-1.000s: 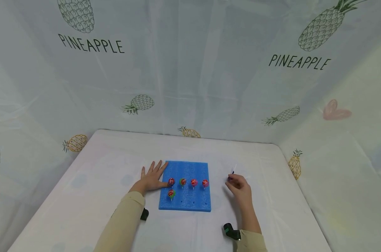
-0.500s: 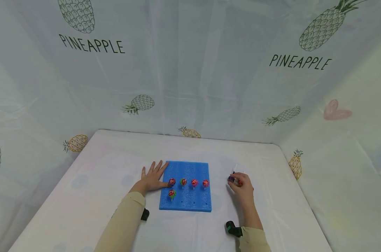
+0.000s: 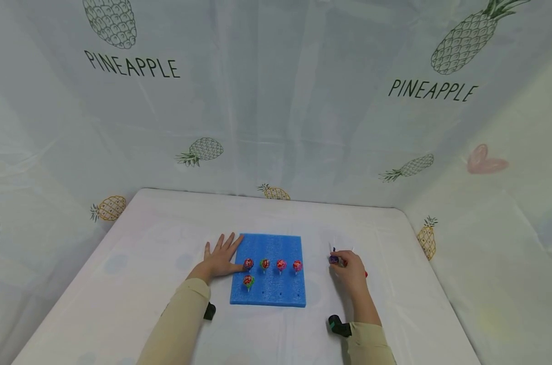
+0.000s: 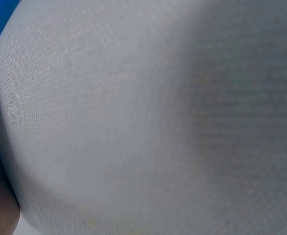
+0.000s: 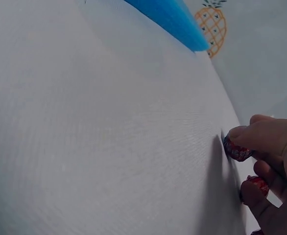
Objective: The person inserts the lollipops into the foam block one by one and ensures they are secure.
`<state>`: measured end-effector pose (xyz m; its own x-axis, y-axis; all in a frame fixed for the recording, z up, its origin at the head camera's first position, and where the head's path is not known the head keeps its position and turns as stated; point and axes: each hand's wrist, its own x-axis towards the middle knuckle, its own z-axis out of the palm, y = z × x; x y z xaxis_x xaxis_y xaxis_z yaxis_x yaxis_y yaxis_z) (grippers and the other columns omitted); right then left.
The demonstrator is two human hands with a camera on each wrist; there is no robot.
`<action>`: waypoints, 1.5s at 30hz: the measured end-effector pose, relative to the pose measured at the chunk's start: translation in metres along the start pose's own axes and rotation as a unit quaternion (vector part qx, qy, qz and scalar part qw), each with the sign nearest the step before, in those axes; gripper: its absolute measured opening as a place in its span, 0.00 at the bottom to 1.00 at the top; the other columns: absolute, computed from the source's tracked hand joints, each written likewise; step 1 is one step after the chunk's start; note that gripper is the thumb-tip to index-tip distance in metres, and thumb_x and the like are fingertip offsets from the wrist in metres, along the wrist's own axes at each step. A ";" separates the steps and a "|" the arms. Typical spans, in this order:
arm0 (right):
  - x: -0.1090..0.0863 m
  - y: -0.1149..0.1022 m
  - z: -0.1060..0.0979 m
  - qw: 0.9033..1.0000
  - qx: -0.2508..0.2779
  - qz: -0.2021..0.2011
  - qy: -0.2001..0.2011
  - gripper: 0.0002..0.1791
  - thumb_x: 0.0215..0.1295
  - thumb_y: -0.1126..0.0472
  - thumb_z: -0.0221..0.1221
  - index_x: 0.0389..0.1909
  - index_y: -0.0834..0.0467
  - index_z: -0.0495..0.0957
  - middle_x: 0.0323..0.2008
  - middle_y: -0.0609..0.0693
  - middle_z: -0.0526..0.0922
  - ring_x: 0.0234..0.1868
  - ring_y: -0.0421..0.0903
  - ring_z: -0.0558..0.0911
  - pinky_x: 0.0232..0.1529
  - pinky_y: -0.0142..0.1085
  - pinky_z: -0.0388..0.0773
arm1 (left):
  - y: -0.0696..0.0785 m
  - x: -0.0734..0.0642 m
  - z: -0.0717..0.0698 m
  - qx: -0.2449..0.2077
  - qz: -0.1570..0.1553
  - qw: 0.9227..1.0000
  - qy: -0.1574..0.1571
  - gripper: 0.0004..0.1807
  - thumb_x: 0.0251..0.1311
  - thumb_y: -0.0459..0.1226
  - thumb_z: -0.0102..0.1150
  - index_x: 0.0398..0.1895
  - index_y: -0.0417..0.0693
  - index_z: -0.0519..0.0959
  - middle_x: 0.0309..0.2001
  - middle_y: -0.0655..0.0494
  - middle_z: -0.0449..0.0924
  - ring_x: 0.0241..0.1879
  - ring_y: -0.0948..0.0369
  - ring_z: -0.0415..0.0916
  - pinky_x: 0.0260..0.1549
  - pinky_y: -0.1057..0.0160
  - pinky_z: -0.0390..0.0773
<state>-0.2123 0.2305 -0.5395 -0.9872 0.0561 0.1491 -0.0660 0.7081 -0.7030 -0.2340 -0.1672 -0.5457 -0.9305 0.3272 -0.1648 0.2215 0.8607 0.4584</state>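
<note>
A blue foam board [image 3: 268, 299] lies on the table, with several wrapped lollipops standing in it: a row including a red one [image 3: 281, 265], and a green-and-red one [image 3: 248, 281] in front at the left. My left hand [image 3: 218, 261] rests with spread fingers on the board's left edge. Right of the board, my right hand [image 3: 352, 274] pinches a dark purple lollipop [image 3: 333, 259] low at the table. In the right wrist view, that lollipop [image 5: 239, 150] sits at the fingertips. A red lollipop [image 5: 257, 185] is close by, among the fingers. The left wrist view shows mostly cloth.
Small holes [image 3: 281, 293] show in the board's front row. Clear lollipop sticks or wrapping [image 3: 341, 244] lie beyond my right hand, and a bit of red [image 3: 366, 274] peeks out at its right. A pineapple-print curtain [image 3: 276, 101] hangs behind the white table [image 3: 189, 213].
My right hand has shifted slightly to the right, and its fingers have lowered around the purple lollipop, which now shows more. The left hand and the board have stayed put.
</note>
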 end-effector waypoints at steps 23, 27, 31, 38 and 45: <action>-0.009 -0.007 0.003 1.000 0.022 0.008 0.016 0.17 0.54 0.70 0.69 0.46 0.63 0.84 0.46 0.58 0.80 0.46 0.54 0.77 0.47 0.47 0.74 | 0.000 0.000 0.000 0.005 0.001 1.000 -0.003 0.55 0.54 0.64 0.60 0.79 0.54 0.45 0.78 0.44 0.37 0.74 0.41 0.27 0.61 0.30 0.24; -0.015 -0.016 0.005 0.997 0.069 0.030 0.018 0.17 0.56 0.70 0.68 0.48 0.62 0.84 0.46 0.56 0.78 0.47 0.52 0.78 0.50 0.45 0.78 | 0.004 -0.003 -0.005 0.008 0.001 1.000 -0.008 0.55 0.54 0.64 0.59 0.79 0.52 0.46 0.77 0.42 0.38 0.74 0.40 0.28 0.61 0.30 0.24; -0.022 -0.023 0.009 0.992 0.114 0.048 0.021 0.17 0.59 0.69 0.67 0.50 0.60 0.84 0.46 0.53 0.76 0.52 0.50 0.78 0.52 0.42 0.77 | 0.009 -0.008 -0.010 0.007 0.010 1.000 -0.004 0.54 0.55 0.65 0.58 0.78 0.52 0.47 0.77 0.40 0.40 0.74 0.38 0.30 0.61 0.29 0.25; -0.037 -0.036 0.020 0.983 0.176 0.037 0.040 0.17 0.55 0.73 0.65 0.48 0.62 0.84 0.45 0.52 0.74 0.49 0.50 0.78 0.48 0.25 0.75 | 0.010 -0.007 -0.011 0.006 -0.001 1.000 -0.006 0.54 0.55 0.62 0.61 0.78 0.51 0.48 0.77 0.40 0.41 0.74 0.38 0.32 0.61 0.29 0.28; -0.052 -0.048 0.031 0.976 0.212 0.019 0.047 0.19 0.55 0.75 0.65 0.49 0.63 0.83 0.46 0.52 0.74 0.49 0.48 0.77 0.50 0.24 0.74 | -0.003 0.002 0.001 0.027 -0.005 1.000 -0.014 0.56 0.54 0.66 0.57 0.79 0.56 0.42 0.78 0.47 0.35 0.75 0.42 0.26 0.62 0.30 0.27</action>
<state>-0.1622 0.1716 -0.5355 -0.9740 0.1550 0.1654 -0.1024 0.3503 -0.9310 -0.2366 -0.1690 -0.5480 -0.9244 0.3291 -0.1928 0.2290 0.8831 0.4094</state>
